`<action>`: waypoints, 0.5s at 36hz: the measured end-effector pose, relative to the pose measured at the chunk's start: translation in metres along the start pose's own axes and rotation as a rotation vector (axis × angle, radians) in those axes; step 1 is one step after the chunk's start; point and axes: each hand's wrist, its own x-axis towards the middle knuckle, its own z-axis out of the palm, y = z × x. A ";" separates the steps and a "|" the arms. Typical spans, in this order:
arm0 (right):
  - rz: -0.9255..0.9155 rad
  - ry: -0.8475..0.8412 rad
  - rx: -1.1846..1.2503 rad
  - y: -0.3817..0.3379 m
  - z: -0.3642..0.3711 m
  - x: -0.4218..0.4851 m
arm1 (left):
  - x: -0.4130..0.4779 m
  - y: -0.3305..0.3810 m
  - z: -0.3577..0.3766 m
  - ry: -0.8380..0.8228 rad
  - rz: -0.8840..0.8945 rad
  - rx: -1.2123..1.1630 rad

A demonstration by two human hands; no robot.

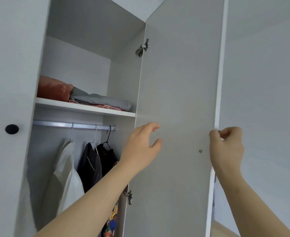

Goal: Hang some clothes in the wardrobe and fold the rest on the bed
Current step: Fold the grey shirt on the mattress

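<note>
The wardrobe [75, 65] stands open, and both hands are raised in front of it, well apart from each other. The right hand [228, 147] is at the free edge of the open door [178, 100], its fingers curled and its thumb against the inner face. It seems to pinch that edge, though the fingertips behind it are hidden. The left hand [140, 147] hovers near the door's hinge side with fingers loosely spread, holding nothing. Whether it touches the panel is hard to tell.

To the left of the left hand, a metal rail [55, 124] carries three hangers. On them hang a white garment [67, 168], a dark grey garment [89, 165] and a black garment [108, 158], the black one nearest the hand. Below the left forearm a brightly patterned cloth [111, 219] shows beside the lower hinge [128, 196].

Above and left of the left hand, a shelf [82, 107] holds a folded grey cloth [99, 100] lying on something pink, with an orange bundle [53, 90] beside it. Far left, a black knob [12, 129] sits on the closed door [7, 65]. Just left of the right hand a small metal stud [200, 151] sits in the open door.
</note>
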 end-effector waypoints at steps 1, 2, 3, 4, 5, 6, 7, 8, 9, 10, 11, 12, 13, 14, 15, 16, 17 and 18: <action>-0.027 0.013 0.022 -0.002 0.001 -0.003 | -0.002 -0.002 -0.003 0.030 0.001 -0.011; -0.049 0.020 0.046 -0.003 0.003 -0.006 | -0.005 -0.003 -0.008 0.079 0.021 -0.017; -0.068 0.024 0.073 -0.006 0.006 -0.010 | -0.008 -0.005 -0.013 0.148 0.061 -0.007; -0.088 0.020 0.108 -0.008 0.010 -0.015 | -0.011 -0.006 -0.018 0.226 0.113 0.019; -0.112 0.008 0.151 -0.010 0.015 -0.021 | -0.014 -0.008 -0.024 0.310 0.161 0.044; -0.134 -0.013 0.193 -0.013 0.020 -0.028 | -0.016 -0.008 -0.031 0.384 0.188 0.063; -0.151 -0.039 0.238 -0.016 0.026 -0.035 | -0.018 -0.008 -0.038 0.441 0.200 0.076; -0.165 -0.072 0.287 -0.019 0.032 -0.043 | -0.020 -0.008 -0.046 0.479 0.204 0.083; -0.182 -0.111 0.329 -0.021 0.039 -0.049 | -0.021 -0.009 -0.054 0.501 0.196 0.086; -0.211 -0.155 0.357 -0.023 0.045 -0.055 | -0.022 -0.010 -0.062 0.511 0.178 0.089; -0.245 -0.201 0.370 -0.024 0.052 -0.061 | -0.023 -0.013 -0.071 0.517 0.159 0.093; -0.274 -0.249 0.379 -0.025 0.060 -0.067 | -0.024 -0.016 -0.079 0.524 0.143 0.097; -0.287 -0.297 0.390 -0.025 0.068 -0.073 | -0.026 -0.020 -0.087 0.532 0.129 0.105; -0.288 -0.352 0.403 -0.025 0.076 -0.079 | -0.028 -0.024 -0.095 0.540 0.118 0.118; -0.288 -0.407 0.400 -0.024 0.085 -0.085 | -0.031 -0.027 -0.102 0.545 0.113 0.141; -0.291 -0.461 0.385 -0.024 0.093 -0.091 | -0.033 -0.032 -0.110 0.548 0.113 0.174; -0.301 -0.506 0.365 -0.025 0.102 -0.097 | -0.036 -0.036 -0.118 0.549 0.116 0.213; -0.310 -0.544 0.353 -0.026 0.111 -0.103 | -0.039 -0.042 -0.125 0.550 0.116 0.254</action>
